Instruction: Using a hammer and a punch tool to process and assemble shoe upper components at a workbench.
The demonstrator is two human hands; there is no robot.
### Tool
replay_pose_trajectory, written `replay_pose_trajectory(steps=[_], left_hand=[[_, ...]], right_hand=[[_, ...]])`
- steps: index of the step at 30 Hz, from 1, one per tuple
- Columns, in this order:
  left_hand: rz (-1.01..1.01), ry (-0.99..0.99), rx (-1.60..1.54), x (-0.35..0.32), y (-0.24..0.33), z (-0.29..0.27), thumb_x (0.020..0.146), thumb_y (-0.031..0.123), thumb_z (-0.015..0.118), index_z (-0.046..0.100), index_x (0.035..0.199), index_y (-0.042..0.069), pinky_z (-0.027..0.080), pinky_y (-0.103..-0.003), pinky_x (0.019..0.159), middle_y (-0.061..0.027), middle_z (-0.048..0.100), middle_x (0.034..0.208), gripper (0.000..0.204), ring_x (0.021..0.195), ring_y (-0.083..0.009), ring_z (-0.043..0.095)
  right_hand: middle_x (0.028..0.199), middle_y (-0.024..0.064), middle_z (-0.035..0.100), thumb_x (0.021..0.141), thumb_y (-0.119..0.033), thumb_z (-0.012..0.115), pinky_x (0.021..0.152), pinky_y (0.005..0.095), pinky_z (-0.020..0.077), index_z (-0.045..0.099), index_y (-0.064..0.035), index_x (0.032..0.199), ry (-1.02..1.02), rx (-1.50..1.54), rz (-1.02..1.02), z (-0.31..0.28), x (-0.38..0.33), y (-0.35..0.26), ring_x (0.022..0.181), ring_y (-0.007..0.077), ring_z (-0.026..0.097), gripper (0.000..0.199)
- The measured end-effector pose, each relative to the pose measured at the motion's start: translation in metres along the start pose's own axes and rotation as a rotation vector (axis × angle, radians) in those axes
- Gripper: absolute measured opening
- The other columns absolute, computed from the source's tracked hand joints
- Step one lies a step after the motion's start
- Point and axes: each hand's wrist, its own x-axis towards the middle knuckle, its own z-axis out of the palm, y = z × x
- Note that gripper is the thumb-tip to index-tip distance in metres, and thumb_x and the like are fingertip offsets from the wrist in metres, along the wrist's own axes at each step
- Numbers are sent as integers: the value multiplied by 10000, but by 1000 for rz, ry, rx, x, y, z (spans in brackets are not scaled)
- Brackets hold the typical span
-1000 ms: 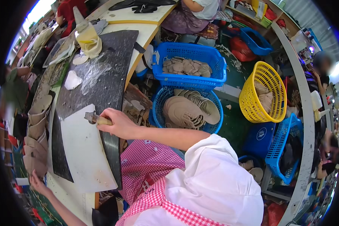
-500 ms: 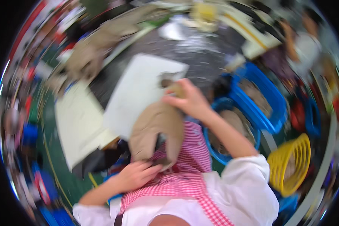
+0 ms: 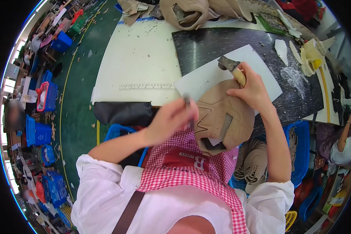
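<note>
While the tan shoe upper [image 3: 226, 117] lies at centre right of the frame, half on the white sheet [image 3: 222, 74] and half over the near edge of the table [image 3: 144, 70], the right hand [image 3: 253, 91] presses it flat, fingers wrapped round a brush [image 3: 232, 67], apparently to keep it from sliding. The left hand [image 3: 171, 119], blurred, pinches a thin dark tool [image 3: 188, 102] at the upper's left edge. Blue baskets [image 3: 296, 156] with more uppers sit below right.

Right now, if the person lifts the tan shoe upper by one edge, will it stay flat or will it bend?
The tan shoe upper would probably bend: it already curves over the table edge between the left hand and the right hand. It looks thin, so likely light. Its matte surface suggests it is not slippery.
</note>
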Motion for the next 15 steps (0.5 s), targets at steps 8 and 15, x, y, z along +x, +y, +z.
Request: replay_pose_trajectory(steps=[8,15], left_hand=[[212,-217,95,26,-20,26,853,6,536,560,883,-31,491,-205,700,-66,607,853,53,785,-93,601],[360,-209,357,31,-17,30,822,33,570,555,850,-12,492,-241,604,-76,603,769,55,672,-117,604]], right_hand=[[865,139,606,581,-167,775,709,344,447,507,-30,963,28,-27,-26,0,-1,8,792,284,587,486],[795,109,605,653,-145,740,627,289,455,559,-2,970,258,-138,28,-10,-25,15,680,186,583,393]])
